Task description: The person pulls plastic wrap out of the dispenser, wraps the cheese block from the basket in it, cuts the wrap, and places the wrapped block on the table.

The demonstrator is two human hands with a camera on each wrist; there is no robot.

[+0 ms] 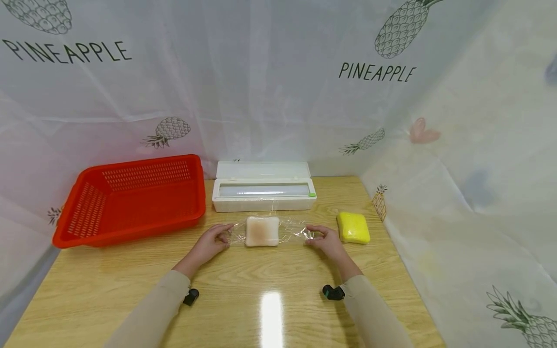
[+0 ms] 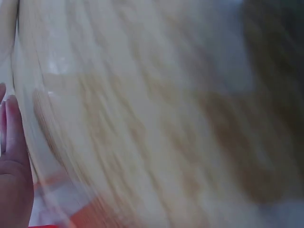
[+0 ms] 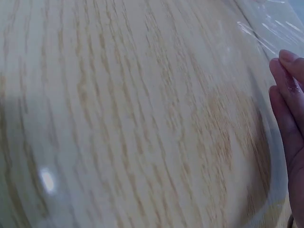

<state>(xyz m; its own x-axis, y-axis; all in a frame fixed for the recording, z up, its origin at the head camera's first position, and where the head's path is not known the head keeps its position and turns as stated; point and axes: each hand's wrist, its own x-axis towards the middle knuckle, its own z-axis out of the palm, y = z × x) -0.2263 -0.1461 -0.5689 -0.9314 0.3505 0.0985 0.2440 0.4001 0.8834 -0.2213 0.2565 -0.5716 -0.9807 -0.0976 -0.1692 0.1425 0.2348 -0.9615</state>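
In the head view a slice of bread (image 1: 262,231), white with a browned middle, lies flat on the table. Clear cling film (image 1: 292,229) stretches out to both sides of it; whether the film passes over or under the slice is hard to tell. My left hand (image 1: 213,242) pinches the film's left end, and my right hand (image 1: 327,241) pinches its right end. The right wrist view shows thumb and fingers of the right hand (image 3: 292,95) together on the film. Only part of the left hand (image 2: 15,161) appears in the blurred left wrist view.
Behind the bread stands a white cling film dispenser (image 1: 263,203) with its lid up. A red plastic basket (image 1: 130,237) sits at the left. To the right of my right hand lies a yellow wrapped square (image 1: 353,227). Printed curtains (image 1: 278,96) hang along the wooden table (image 1: 235,299).
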